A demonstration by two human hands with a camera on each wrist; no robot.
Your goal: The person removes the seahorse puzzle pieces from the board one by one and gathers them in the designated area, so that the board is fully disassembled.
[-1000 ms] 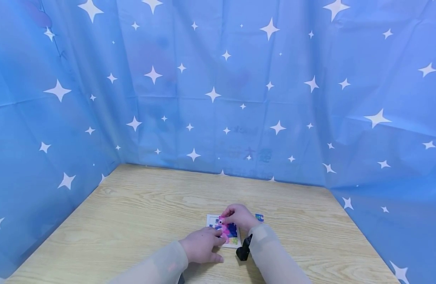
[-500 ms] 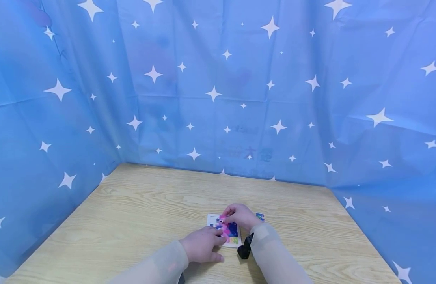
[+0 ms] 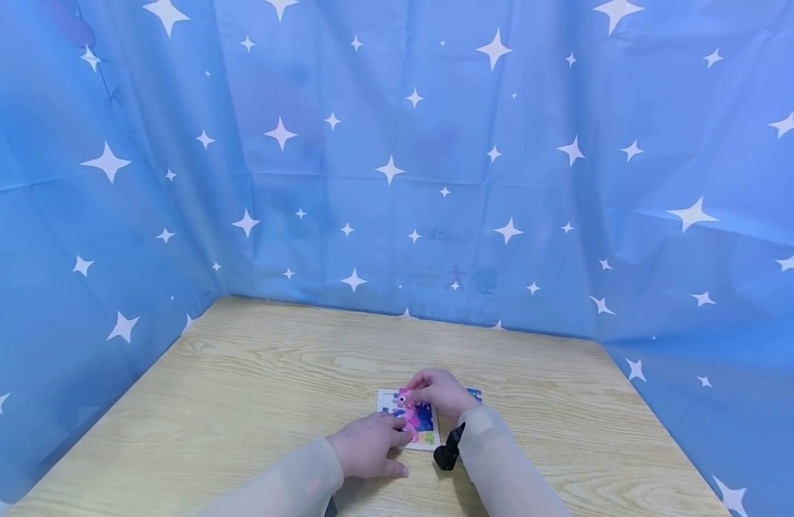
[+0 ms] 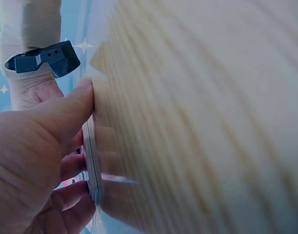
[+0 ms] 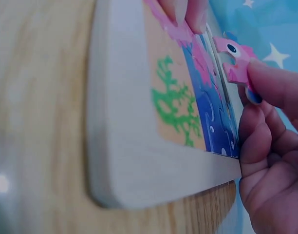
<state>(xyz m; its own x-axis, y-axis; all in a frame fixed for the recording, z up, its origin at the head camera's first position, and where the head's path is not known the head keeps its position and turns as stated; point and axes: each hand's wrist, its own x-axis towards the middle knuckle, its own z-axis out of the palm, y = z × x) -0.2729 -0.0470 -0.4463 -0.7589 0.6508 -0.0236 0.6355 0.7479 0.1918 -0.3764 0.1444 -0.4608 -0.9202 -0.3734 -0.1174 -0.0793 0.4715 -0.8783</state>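
A white-framed jigsaw puzzle board (image 3: 426,446) lies on the table, partly filled with pink, dark blue and yellow-green pieces. My right hand (image 3: 444,393) pinches a pink puzzle piece (image 5: 239,58) with a printed eye between thumb and fingers. In the right wrist view this piece is tilted and raised over the far part of the board. My left hand (image 3: 370,444) rests its fingertips on the pink pieces at the board's near left, the thumb spread out on the table. Its palm hides the board's lower left corner.
A loose blue puzzle piece (image 3: 476,393) lies beyond the right wrist, partly hidden by it. The black wrist camera (image 3: 446,455) on the right arm hangs close to the board's right edge. A blue star-patterned curtain (image 3: 397,215) borders the wooden table (image 3: 268,373).
My right hand has shifted slightly away and to the right with the pink puzzle piece, which now tilts a little differently. My left hand has stayed in place.
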